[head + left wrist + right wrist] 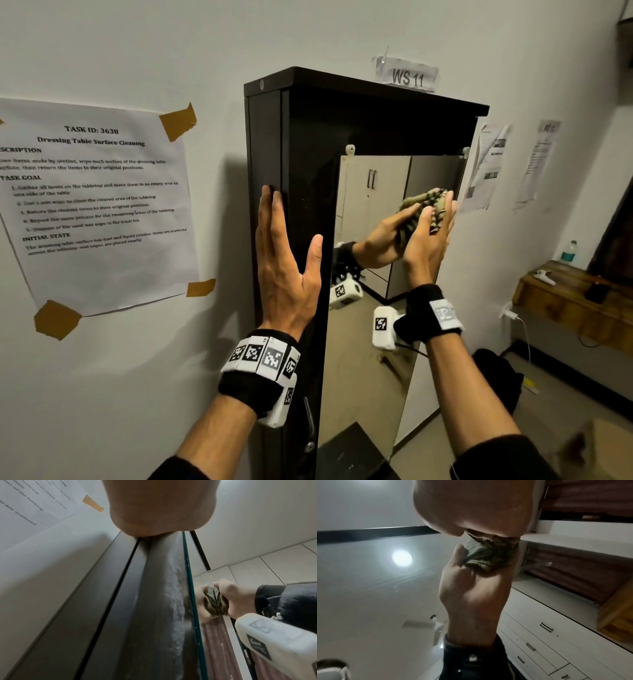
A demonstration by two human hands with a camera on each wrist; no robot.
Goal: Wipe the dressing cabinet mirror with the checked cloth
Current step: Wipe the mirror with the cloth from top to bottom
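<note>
The cabinet (298, 144) is tall, narrow and black and stands against a white wall. The mirror (370, 308) is fixed to its front face by two clips at the top corners.

Right hand (428, 236): raised to the upper right part of the mirror, near its right edge. It presses the bunched cloth (436, 202) against the glass; the fingers lie over the cloth and the thumb closes on it from the side. The cloth is checked in olive and dark tones. The reflection of hand and cloth meets them at the glass. In the right wrist view the cloth (489, 555) sits bunched between the palm and the mirror surface.

Left hand (284, 260): flat against the left front edge of the cabinet, beside the mirror. Fingers straight and together, pointing up; thumb spread to the right. It holds nothing. In the left wrist view the palm rests on the dark frame next to the glass edge.

Both wrists carry black bands with square printed markers.

A task sheet (92, 205) is taped to the wall left of the cabinet. A label (407, 77) reading "WS 11" is fixed above the cabinet.
</note>
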